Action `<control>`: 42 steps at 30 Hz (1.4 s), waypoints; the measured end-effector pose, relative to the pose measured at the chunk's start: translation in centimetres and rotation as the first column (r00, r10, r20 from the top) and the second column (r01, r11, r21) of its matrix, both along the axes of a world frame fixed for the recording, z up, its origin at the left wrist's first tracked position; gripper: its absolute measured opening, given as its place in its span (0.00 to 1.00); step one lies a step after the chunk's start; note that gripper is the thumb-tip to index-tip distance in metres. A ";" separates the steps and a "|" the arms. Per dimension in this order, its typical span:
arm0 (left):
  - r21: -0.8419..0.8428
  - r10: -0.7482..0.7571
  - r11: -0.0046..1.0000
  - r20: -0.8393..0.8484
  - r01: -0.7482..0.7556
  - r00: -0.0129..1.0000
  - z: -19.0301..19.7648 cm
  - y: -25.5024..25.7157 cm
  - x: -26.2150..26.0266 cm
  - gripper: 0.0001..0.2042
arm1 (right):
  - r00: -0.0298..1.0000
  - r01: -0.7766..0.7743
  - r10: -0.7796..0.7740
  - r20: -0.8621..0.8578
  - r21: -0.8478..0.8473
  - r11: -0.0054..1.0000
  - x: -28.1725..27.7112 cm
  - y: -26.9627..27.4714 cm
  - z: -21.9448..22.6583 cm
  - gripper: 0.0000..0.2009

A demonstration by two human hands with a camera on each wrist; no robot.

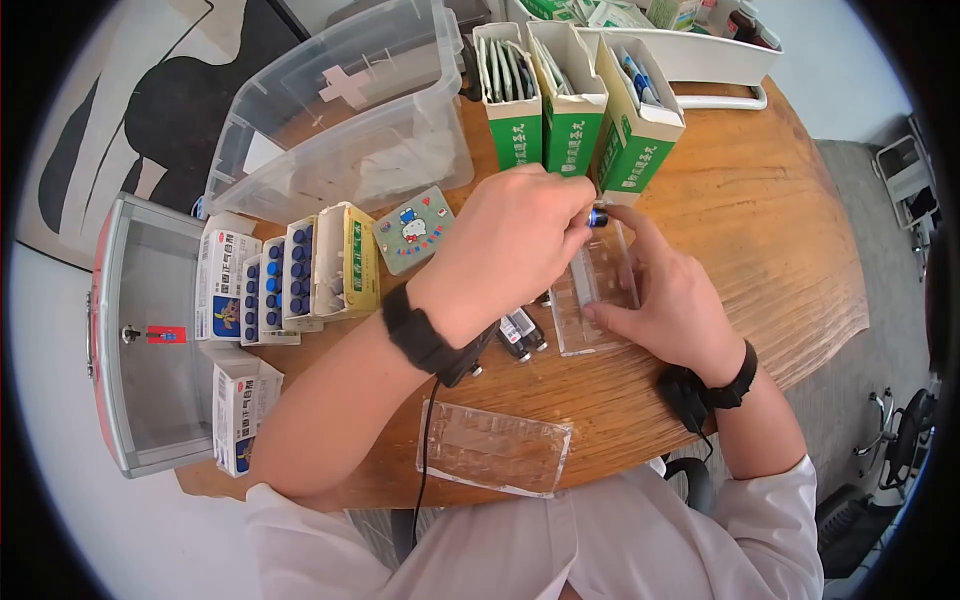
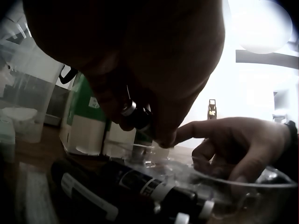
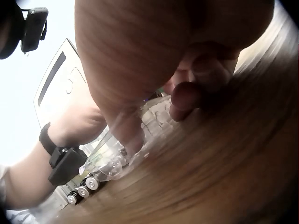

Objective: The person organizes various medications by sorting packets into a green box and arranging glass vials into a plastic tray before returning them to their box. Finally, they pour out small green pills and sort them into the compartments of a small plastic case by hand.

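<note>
My left hand (image 1: 515, 235) pinches a small dark vial (image 2: 136, 115) between thumb and fingers, above the far end of a clear plastic tray (image 1: 572, 335). In the head view the vial's blue end (image 1: 598, 217) pokes out beside the fingertips. My right hand (image 1: 675, 300) grips the tray by its right side, thumb over the inside and index finger reaching toward the vial. Several dark vials with white labels (image 1: 520, 332) lie on the table left of the tray, partly under the left wrist. Their silvery ends (image 3: 84, 191) show in the right wrist view.
A second clear tray (image 1: 495, 450) lies at the table's front edge. Green-and-white boxes (image 1: 640, 125) stand behind the hands. To the left are boxes of blue-capped vials (image 1: 298, 270), a tin (image 1: 413, 232), a clear bin (image 1: 430, 130) and a metal-edged case (image 1: 165, 400).
</note>
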State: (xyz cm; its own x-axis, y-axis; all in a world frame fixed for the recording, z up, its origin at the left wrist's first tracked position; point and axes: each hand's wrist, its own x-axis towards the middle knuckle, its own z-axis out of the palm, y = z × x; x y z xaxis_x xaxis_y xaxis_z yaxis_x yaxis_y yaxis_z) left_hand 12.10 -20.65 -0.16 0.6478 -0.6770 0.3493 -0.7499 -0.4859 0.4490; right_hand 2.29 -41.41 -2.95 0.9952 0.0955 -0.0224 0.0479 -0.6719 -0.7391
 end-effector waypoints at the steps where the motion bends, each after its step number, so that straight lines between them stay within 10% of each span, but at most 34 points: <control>1: -0.009 -0.005 1.000 0.023 0.005 1.000 -0.5 -0.2 0.1 0.07 | 1.000 0.009 -0.009 0.022 0.031 0.999 -0.1 0.0 -0.2 0.44; 23: 0.177 -0.139 0.977 0.125 0.116 0.982 1.1 3.4 -1.8 0.13 | 1.000 -0.007 0.006 0.003 0.109 0.994 0.2 -0.5 -0.8 0.32; 30: 0.434 0.125 0.901 -0.224 -0.016 0.966 4.6 14.2 -9.1 0.10 | 0.999 -0.017 0.014 0.031 0.073 0.997 0.3 -0.6 -0.5 0.31; 42: 0.266 0.111 0.964 -0.304 -0.028 0.946 6.1 11.2 -8.7 0.11 | 0.998 -0.060 0.060 0.011 0.071 0.996 0.4 -1.2 0.2 0.33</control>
State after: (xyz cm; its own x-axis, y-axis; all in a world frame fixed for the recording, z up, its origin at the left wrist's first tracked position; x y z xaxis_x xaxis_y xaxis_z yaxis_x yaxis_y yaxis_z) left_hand 3.45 -9.42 5.97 0.7445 -0.6652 -0.0576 -0.5511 -0.6609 0.5094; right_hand 2.66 -42.64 -2.76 0.9877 0.1562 -0.0047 0.0933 -0.6135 -0.7842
